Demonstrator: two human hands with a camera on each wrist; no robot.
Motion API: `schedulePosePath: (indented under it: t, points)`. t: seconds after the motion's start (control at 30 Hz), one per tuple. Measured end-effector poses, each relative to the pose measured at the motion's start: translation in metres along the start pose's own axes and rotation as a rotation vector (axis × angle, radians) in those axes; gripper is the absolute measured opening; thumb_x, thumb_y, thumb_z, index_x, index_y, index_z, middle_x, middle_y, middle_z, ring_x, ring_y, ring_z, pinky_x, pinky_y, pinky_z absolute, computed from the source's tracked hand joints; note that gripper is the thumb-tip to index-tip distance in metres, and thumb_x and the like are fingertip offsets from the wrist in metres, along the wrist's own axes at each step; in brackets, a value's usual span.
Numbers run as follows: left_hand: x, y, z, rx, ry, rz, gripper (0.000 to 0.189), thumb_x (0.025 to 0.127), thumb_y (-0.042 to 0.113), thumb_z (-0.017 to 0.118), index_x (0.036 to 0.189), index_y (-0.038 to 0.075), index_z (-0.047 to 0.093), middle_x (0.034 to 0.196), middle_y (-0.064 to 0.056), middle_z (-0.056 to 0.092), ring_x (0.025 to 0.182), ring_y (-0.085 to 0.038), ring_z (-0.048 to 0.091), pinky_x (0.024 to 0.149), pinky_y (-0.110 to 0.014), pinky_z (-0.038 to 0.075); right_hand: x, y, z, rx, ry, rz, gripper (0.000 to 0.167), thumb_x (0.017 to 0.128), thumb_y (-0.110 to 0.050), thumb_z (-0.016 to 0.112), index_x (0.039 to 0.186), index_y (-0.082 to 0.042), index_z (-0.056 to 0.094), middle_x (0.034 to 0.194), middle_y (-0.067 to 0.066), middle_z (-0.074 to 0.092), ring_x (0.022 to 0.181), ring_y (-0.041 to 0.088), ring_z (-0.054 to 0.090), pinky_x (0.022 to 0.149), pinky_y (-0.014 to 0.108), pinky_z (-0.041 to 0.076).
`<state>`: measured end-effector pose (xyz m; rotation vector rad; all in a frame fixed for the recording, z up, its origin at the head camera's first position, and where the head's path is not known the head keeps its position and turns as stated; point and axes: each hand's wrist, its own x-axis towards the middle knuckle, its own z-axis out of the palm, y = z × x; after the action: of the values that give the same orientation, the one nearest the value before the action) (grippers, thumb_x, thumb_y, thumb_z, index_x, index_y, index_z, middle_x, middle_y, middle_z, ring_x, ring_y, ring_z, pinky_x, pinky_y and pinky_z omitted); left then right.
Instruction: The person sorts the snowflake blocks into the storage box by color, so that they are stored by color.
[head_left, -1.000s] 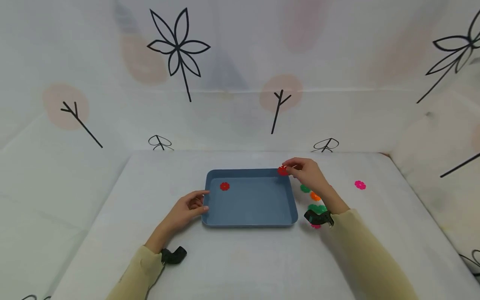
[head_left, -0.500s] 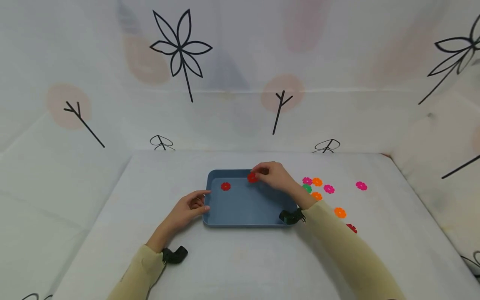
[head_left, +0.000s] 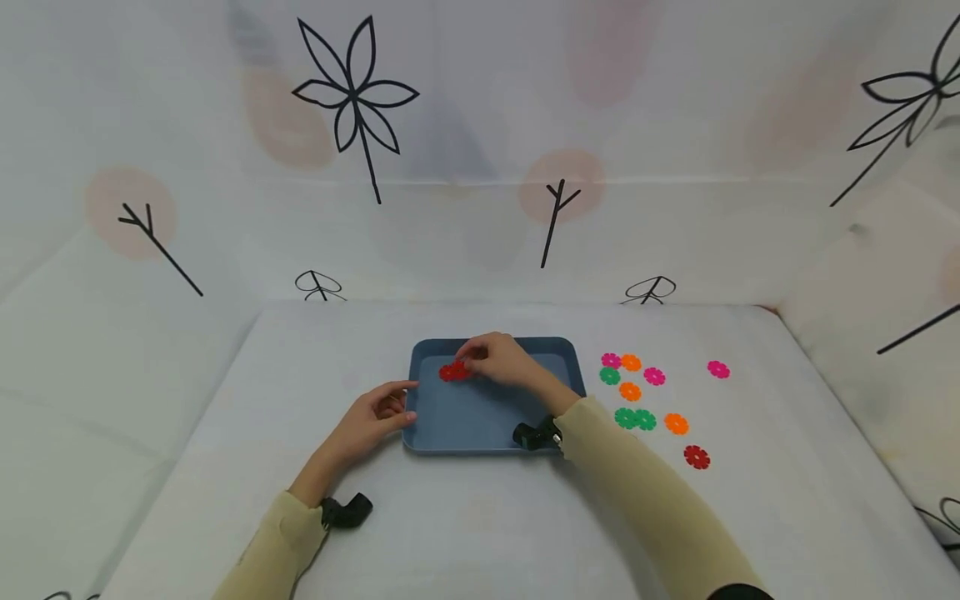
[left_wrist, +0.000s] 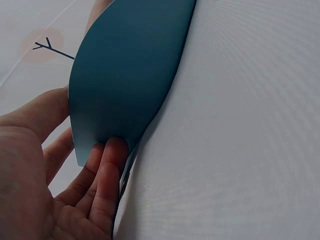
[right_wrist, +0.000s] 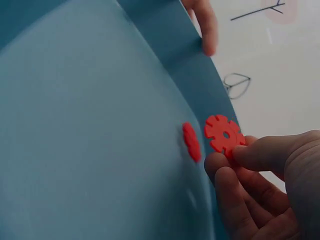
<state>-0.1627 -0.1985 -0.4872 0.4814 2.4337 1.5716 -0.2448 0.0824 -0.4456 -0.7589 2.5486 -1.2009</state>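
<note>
Over the sideways-long tray (head_left: 480, 417), tilted red disc (right_wrist: 216, 131), face toward right wrist (head_left: 557, 398).

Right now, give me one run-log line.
right hand: pinching red notched disc; left hand: touching blue rectangular tray; in tray: second red disc

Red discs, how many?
3: one red disc in the right hand, one red disc in the tray, one red disc on the table. The right sleeve may hide others.
</note>
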Motion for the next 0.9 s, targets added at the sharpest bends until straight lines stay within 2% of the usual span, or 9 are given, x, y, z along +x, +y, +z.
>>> schedulePosePath:
  t: [0.13,0.3,0.53,0.9]
  points:
    - [-0.001,-0.001,-0.001,-0.007,-0.003,-0.001,0.053,0.094,0.015,0.071,0.143,0.006,0.052,0.115,-0.015,0.055,0.097,-0.025,0.056,0.082,-0.023,0.049,0.006,-0.002,0.011,0.026,-0.057,0.004,0.021,0.096,-0.006,0.062,0.114,-0.006,0.073,0.093,0.002,0.070,0.072,0.012,0.061,0.064,0.028,0.050]
    - [0.000,0.000,0.001,0.004,-0.002,0.017,0.050,0.094,0.017,0.071,0.141,0.007,0.055,0.112,-0.012,0.055,0.093,-0.020,0.057,0.081,-0.023,0.049,0.009,0.000,0.018,0.062,-0.123,0.003,0.021,0.096,-0.006,0.062,0.114,-0.008,0.073,0.097,0.001,0.071,0.076,0.013,0.062,0.068,0.028,0.050]
    - [0.002,0.002,0.001,-0.011,-0.003,0.067,0.051,0.092,0.020,0.073,0.138,0.006,0.057,0.109,-0.012,0.055,0.091,-0.021,0.058,0.081,-0.024,0.050,0.009,0.003,0.019,0.091,-0.130,0.025,0.022,0.094,-0.006,0.061,0.112,-0.009,0.073,0.100,0.001,0.070,0.080,0.014,0.060,0.072,0.029,0.049]
    - [-0.001,0.001,-0.002,0.014,-0.002,0.042,0.050,0.093,0.022,0.073,0.139,0.009,0.057,0.110,-0.010,0.055,0.093,-0.022,0.058,0.082,-0.026,0.050,0.012,0.007,0.023,0.168,-0.148,0.019,0.023,0.093,-0.006,0.060,0.112,-0.007,0.073,0.102,0.003,0.071,0.083,0.015,0.061,0.076,0.030,0.050]
